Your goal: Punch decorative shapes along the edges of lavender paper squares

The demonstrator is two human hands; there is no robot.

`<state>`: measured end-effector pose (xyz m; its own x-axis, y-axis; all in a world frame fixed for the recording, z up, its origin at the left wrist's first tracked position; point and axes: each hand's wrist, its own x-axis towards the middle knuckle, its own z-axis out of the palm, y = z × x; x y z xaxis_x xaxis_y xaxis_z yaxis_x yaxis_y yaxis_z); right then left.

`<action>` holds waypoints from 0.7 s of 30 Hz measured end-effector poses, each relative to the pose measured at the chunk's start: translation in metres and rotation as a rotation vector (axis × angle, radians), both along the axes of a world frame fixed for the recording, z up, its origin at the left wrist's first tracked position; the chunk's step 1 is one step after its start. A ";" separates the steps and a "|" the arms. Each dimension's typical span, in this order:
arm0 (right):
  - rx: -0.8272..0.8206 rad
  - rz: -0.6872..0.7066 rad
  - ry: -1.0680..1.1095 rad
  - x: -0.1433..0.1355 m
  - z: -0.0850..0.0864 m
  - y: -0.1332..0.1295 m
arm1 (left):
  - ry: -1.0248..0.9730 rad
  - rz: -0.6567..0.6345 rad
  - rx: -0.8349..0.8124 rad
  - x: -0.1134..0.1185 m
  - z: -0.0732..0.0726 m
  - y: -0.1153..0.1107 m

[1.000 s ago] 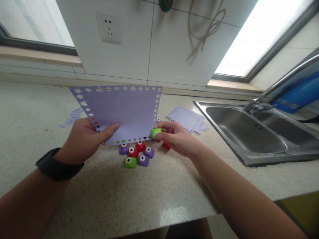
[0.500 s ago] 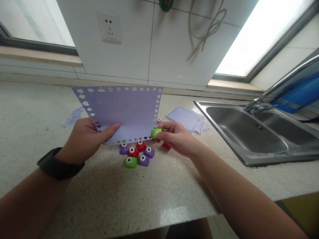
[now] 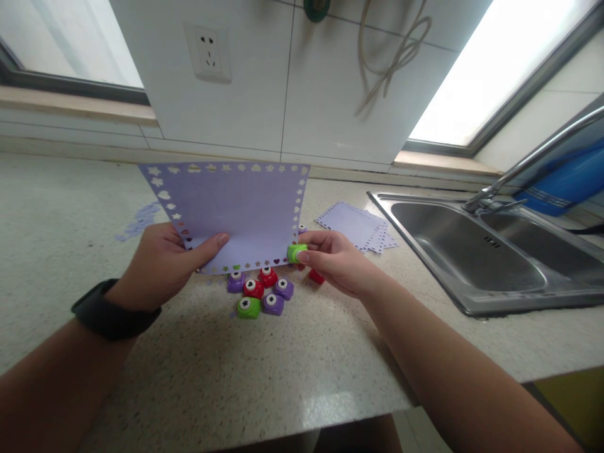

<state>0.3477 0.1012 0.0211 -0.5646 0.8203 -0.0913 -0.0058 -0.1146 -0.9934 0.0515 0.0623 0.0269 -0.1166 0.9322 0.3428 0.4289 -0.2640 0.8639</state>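
two basins; left hand grips lilac sheet, right hand pinches green punch, seemingly touching

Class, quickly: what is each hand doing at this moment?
Left hand: closed on the raised purple sheet, thumb across its face.
Right hand: closed on a green punch at the sheet's lower right corner.
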 end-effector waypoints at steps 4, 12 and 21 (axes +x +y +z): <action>-0.011 -0.013 0.047 -0.002 0.001 -0.001 | -0.019 -0.002 0.000 0.001 0.001 -0.001; 0.014 -0.014 0.056 -0.002 -0.001 0.000 | -0.015 -0.009 0.014 0.004 0.004 -0.002; 0.031 -0.011 -0.001 0.000 -0.002 0.001 | -0.002 -0.005 -0.004 0.001 0.002 -0.001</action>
